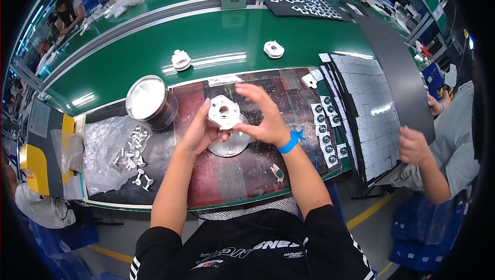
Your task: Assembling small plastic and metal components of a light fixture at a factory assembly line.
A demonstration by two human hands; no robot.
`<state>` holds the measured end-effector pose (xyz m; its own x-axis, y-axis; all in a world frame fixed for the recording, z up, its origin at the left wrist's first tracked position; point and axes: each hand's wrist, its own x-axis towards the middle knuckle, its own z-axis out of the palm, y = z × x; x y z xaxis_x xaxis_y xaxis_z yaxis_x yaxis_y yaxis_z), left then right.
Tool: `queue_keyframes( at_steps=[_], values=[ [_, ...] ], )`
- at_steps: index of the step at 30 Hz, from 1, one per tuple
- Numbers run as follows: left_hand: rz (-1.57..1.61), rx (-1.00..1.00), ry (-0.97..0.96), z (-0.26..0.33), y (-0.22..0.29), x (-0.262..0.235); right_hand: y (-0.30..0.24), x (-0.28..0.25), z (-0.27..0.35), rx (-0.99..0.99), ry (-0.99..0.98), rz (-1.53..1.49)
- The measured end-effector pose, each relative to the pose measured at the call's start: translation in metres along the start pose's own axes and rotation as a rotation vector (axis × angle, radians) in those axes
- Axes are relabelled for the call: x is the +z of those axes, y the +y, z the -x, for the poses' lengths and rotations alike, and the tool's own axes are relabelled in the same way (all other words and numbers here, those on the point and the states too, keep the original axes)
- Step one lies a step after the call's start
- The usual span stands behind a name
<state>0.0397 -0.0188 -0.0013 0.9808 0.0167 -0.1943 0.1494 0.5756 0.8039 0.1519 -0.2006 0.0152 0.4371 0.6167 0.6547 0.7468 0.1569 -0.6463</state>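
My left hand (197, 134) is closed around the edge of a white plastic housing (217, 116), holding it above the middle of the bench mat. The housing is flat and roughly octagonal, with a round hole through its centre. At its right side is my right hand (267, 120), a blue band round the wrist. Its fingers are spread and curved, and the thumb lies near the housing's lower right edge; whether it touches, I cannot tell. Beneath both hands a round silvery dish (229, 147) is partly hidden.
Left stand a clear tub with white contents (146, 98) and a plastic bag (105, 148) with small white three-armed parts (147, 181). White housings (181, 60) (274, 49) sit on the green bench. Right are black round parts (327, 139), stacked sheets (368, 109) and a co-worker's hand (414, 146).
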Motion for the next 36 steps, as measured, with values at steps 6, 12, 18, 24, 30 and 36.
queue_keyframes(
  at_steps=[6,12,18,24,30,36],
  values=[
    [-0.104,0.198,0.125,0.006,-0.006,0.023,-0.006,0.025,0.006,0.0,0.017,0.127],
    [0.109,0.348,0.069,0.007,0.011,0.014,-0.006,0.023,0.005,0.046,0.176,0.067],
    [0.6,0.304,0.041,0.008,0.03,-0.022,0.057,0.008,-0.02,0.35,0.429,0.296],
    [0.784,0.173,-0.052,0.002,0.022,-0.035,0.171,-0.011,-0.071,0.585,0.074,0.822],
    [1.152,0.229,-0.59,0.006,0.01,-0.048,0.156,-0.01,-0.077,0.478,-0.002,0.849],
    [1.157,0.312,-0.906,0.013,0.018,-0.033,0.054,-0.015,-0.016,0.275,-0.144,0.792]
  ],
)
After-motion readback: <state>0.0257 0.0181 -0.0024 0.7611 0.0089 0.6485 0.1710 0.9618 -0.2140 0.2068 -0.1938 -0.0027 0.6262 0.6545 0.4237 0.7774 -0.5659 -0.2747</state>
